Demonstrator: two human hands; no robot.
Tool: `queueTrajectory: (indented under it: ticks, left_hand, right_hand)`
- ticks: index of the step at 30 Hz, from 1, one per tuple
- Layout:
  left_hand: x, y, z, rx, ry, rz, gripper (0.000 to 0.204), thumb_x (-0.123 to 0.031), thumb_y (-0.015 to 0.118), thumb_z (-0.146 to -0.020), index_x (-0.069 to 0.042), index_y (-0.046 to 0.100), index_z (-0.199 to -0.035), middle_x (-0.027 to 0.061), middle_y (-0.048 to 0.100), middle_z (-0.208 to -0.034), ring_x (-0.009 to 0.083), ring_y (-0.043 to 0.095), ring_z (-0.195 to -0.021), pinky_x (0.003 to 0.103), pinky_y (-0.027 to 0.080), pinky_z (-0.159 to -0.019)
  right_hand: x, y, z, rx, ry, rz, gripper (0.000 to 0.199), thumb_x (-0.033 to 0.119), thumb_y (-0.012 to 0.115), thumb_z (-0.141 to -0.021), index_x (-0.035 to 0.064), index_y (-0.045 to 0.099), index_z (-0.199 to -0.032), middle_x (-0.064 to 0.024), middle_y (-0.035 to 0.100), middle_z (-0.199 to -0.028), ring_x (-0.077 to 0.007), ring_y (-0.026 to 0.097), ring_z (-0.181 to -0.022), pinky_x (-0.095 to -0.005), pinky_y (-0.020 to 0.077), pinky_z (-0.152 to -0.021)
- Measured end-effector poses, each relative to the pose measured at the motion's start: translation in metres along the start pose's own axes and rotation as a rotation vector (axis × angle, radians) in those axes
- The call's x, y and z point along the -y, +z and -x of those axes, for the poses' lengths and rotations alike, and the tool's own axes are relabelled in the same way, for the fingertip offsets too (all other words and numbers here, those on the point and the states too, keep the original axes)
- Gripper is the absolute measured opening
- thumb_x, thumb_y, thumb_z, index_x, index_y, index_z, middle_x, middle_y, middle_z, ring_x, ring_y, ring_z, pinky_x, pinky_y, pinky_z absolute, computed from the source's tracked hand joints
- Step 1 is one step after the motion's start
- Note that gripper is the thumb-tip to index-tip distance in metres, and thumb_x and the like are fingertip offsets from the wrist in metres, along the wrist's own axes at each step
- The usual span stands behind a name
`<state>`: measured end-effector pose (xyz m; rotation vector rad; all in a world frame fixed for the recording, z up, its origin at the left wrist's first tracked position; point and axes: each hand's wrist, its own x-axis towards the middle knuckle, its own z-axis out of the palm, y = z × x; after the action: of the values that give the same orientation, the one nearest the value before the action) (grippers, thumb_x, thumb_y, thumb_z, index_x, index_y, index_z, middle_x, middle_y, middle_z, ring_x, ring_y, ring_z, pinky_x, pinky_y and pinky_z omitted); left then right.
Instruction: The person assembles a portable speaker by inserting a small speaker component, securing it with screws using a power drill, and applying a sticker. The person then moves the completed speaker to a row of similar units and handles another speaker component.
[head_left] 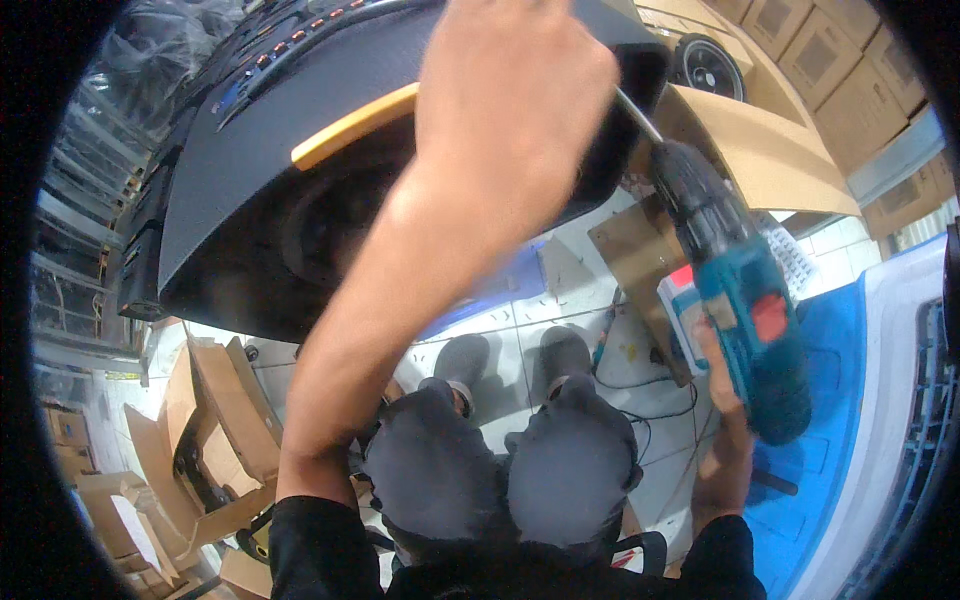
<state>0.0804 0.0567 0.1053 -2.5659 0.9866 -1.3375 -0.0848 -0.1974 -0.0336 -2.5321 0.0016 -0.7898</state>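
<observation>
A black felt-covered cabinet point(270, 140) leans in front of me, with a dark hollow showing on its underside. Over it my left hand point(515, 95) is closed, slightly blurred, its fingertips turned away from view. A yellow strip point(352, 128) runs out from beside that hand along the cabinet's edge; whether the hand grips it is hidden. In my right hand point(722, 370) is a teal and black cordless drill point(745, 300), pointing up and to the left. Its long metal bit point(638, 115) reaches the left hand's knuckles, and the bit's tip is out of sight behind them.
A round black speaker point(710, 68) rests by an open cardboard box point(760, 140) at far right. Stacked cartons point(820, 50) stand behind. A blue surface point(820, 400) lies right. Torn cardboard boxes point(215, 420) are at left; a cable point(665, 395) crosses the tiled floor.
</observation>
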Motion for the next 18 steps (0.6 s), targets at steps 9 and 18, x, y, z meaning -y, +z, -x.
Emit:
queueTrajectory:
  ticks: [9,18]
  left_hand:
    - [-0.037,0.001,0.091,0.492,-0.572,1.427,0.031,-0.008,0.061,-0.092,0.000,0.066,-0.121,0.0056,0.060,-0.074,0.0162,0.055,-0.064,0.029,0.046,-0.061]
    - [-0.042,0.062,0.176,0.864,-1.381,2.104,0.033,0.001,0.051,-0.091,0.009,0.060,-0.122,0.0125,0.063,-0.109,0.0197,0.063,-0.091,0.036,0.056,-0.085]
  right_hand:
    - [-0.013,-0.023,0.113,-0.098,0.308,-0.036,0.083,0.069,0.089,-0.046,0.0068,0.067,-0.098,-0.0102,0.068,-0.085,-0.0258,0.064,-0.071,-0.0395,0.0530,-0.066]
    - [0.002,-0.046,0.129,0.423,0.849,-0.173,0.081,0.082,0.081,-0.042,0.0099,0.068,-0.076,-0.0052,0.062,-0.066,-0.0260,0.063,-0.059,-0.0401,0.0514,-0.056]
